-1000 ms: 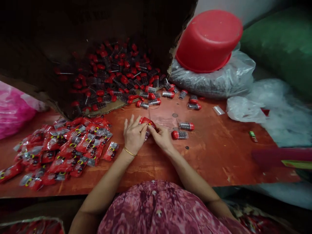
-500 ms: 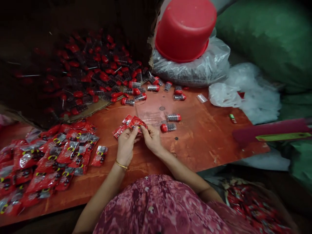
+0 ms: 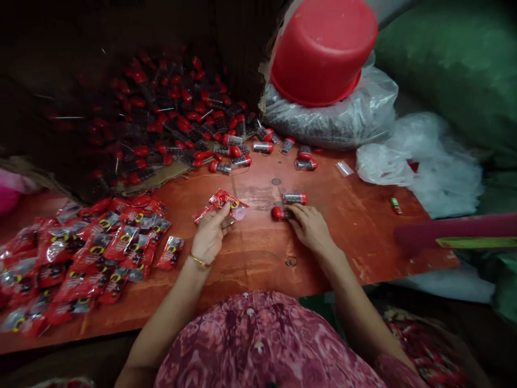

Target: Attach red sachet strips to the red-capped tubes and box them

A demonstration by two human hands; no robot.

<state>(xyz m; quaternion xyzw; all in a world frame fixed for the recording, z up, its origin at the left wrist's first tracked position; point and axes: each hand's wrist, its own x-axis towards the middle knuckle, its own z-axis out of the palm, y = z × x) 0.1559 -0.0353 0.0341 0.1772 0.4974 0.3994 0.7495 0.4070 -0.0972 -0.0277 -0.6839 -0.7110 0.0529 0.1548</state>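
Note:
My left hand (image 3: 210,237), with a thin bracelet at the wrist, pinches a few small red printed plastic packets (image 3: 221,198) between thumb and fingers. A pale, see-through end of the top packet sticks out to the right. On the table further right, my right hand (image 3: 313,229) has its fingertips around the clear end of a small red-capped tube (image 3: 277,213), partly hiding it. Just behind lies a second red-capped tube (image 3: 294,198) with dark contents. A single filled red packet (image 3: 170,252) rests to the left of my left hand.
A heap of red packets (image 3: 97,250) covers the table's left side. Behind it, a dark carton spills many red-capped tubes (image 3: 183,124). At the back, a red tub (image 3: 323,54) sits upside down on a plastic bag (image 3: 335,121). A small green-capped item (image 3: 396,205) lies right.
My right hand has let go of the packets and moved right to the nearer red-capped tube. My left hand still holds the packets. The view has shifted slightly.

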